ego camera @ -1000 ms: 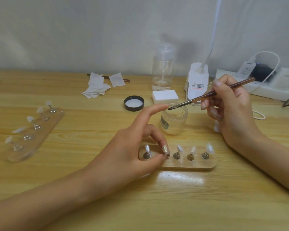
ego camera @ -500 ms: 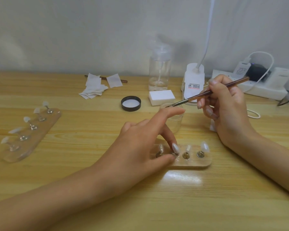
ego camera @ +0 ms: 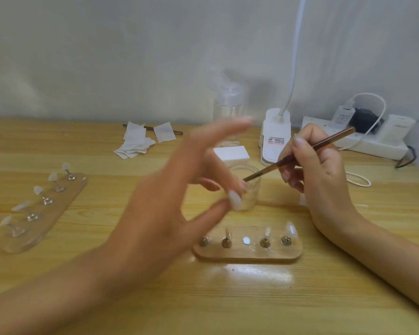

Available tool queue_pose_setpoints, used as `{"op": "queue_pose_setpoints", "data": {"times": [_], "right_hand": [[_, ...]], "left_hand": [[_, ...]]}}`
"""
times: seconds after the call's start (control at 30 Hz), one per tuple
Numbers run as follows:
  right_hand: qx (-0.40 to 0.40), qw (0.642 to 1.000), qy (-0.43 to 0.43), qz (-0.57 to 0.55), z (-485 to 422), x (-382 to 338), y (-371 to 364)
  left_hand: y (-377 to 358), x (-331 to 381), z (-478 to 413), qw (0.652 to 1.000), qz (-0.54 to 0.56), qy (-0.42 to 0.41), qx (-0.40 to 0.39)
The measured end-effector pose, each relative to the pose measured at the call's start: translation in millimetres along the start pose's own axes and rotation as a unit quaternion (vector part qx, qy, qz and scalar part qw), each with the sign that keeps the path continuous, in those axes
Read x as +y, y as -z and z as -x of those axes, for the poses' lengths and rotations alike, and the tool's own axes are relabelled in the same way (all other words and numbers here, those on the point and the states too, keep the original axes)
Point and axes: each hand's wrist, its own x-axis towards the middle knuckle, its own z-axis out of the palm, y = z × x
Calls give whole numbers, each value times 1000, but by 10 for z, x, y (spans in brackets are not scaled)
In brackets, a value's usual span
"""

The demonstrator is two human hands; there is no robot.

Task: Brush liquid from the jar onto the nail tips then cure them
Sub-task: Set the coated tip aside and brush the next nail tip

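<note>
Pale wooden table [ego camera: 228,298] under a white wall. Far left, a spare holder [ego camera: 41,209] of nail tips, parked out of the way. Left hand [ego camera: 160,209] raised and blurred, pinching one nail tip [ego camera: 235,200] between thumb and finger, likely to meet the brush. Just behind, the open jar [ego camera: 249,199], brush [ego camera: 271,168] dipping at its mouth for liquid, pinched pen-style in the right hand [ego camera: 319,175]. Below, the near holder [ego camera: 247,253], middle spot bare.

The blurred left hand [ego camera: 165,204] hides part of the jar [ego camera: 253,197].
</note>
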Motion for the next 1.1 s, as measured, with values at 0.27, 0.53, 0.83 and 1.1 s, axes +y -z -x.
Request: {"op": "queue_pose_setpoints", "data": {"times": [0.27, 0.53, 0.83, 1.1], "right_hand": [[-76, 996, 38, 25, 15, -13, -37], [-53, 998, -35, -13, -17, -24, -32], [17, 994, -99, -52, -78, 51, 52], [34, 988, -126, -88, -105, 74, 90]], "left_hand": [[281, -302, -295, 982, 115, 123, 89], [25, -633, -400, 962, 177, 190, 88], [-50, -754, -272, 971, 139, 181, 66], [-101, -688, -243, 977, 128, 166, 46]]}}
